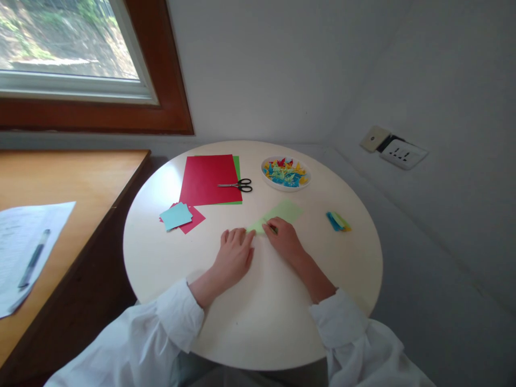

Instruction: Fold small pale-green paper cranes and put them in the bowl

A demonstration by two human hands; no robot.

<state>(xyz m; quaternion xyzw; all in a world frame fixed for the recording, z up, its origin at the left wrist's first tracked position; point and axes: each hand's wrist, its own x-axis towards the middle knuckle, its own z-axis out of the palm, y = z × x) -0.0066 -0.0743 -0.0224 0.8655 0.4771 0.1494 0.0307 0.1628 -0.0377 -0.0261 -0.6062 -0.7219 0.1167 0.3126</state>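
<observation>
A light green sheet of paper [288,209] lies slantwise on the round white table, partly under both hands. My left hand [234,255] rests flat with its fingers stretched out, fingertips at the sheet's near left end. Closed in a pinch over the middle of the sheet, my right hand [285,238] holds a slim stick-like thing [274,229]. Most of that thing is hidden by the fingers, so its kind is unclear. Beyond the hands, scissors with black handles [244,185] lie on a red sheet [207,180].
A white dish [287,187] holds many coloured paper pieces. Light blue cards [176,216] lie over pink ones [196,219] at left. Small blue, green and yellow papers [338,221] lie at right. A wooden desk [80,177] bears printed sheets and a pen [34,258].
</observation>
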